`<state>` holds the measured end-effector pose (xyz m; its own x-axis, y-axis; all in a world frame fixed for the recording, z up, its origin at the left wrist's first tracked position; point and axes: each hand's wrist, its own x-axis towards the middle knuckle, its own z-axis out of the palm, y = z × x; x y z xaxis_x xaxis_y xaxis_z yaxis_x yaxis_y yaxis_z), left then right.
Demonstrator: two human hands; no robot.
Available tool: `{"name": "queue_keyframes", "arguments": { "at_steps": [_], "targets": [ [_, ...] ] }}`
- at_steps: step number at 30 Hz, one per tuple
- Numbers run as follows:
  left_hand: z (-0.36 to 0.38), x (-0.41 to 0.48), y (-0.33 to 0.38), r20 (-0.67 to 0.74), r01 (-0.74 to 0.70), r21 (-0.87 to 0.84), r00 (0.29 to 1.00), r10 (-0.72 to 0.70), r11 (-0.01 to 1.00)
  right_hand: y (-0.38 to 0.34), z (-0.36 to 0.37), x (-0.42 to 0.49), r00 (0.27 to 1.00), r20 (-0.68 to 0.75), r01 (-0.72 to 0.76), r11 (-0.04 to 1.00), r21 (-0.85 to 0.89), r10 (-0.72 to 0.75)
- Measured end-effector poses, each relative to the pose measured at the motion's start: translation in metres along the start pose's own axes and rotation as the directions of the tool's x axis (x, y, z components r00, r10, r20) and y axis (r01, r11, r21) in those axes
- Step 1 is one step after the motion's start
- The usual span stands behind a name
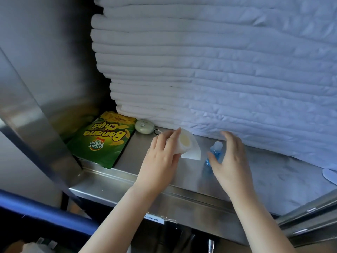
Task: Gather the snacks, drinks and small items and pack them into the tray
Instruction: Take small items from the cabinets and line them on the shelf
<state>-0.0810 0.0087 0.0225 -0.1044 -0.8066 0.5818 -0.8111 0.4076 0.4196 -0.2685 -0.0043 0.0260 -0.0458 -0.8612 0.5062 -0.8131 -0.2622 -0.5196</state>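
Note:
On the steel shelf (149, 172) my left hand (160, 156) grips a small white packet (187, 145) with a pale yellow round piece inside. My right hand (231, 157) hovers with spread fingers over a small blue bottle (214, 152) with a clear cap; its thumb is close to the bottle's lower part, and I cannot tell if it touches. A green and yellow bag of banana chips (104, 139) lies flat at the shelf's left end. A pale round item (144, 126) with a key ring sits beside the bag. No tray is in view.
A tall stack of folded white linen (200, 70) fills the shelf behind the items. Steel walls (36, 88) close the left side. The shelf's front lip (164, 190) runs below my wrists. A blue bar (45, 209) crosses the lower left corner.

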Motion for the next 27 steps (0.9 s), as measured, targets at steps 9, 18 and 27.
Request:
{"name": "queue_keyframes", "arguments": {
  "at_steps": [9, 18, 27],
  "targets": [
    [-0.011, -0.009, -0.013, -0.009, 0.07, -0.11, 0.997, -0.071, 0.991, -0.041, 0.02, 0.011, 0.887, 0.136, 0.435, 0.898, 0.069, -0.441],
    [-0.022, -0.012, -0.024, 0.026, 0.147, -0.175, 0.989, -0.145, 0.974, -0.064, 0.03, 0.022, 0.846, 0.173, 0.49, 0.863, 0.126, -0.505],
    [-0.02, -0.017, -0.024, -0.022, -0.022, 0.069, 0.999, 0.023, 0.997, -0.06, 0.036, 0.017, 0.87, 0.191, 0.422, 0.887, 0.187, -0.454]
  ]
}}
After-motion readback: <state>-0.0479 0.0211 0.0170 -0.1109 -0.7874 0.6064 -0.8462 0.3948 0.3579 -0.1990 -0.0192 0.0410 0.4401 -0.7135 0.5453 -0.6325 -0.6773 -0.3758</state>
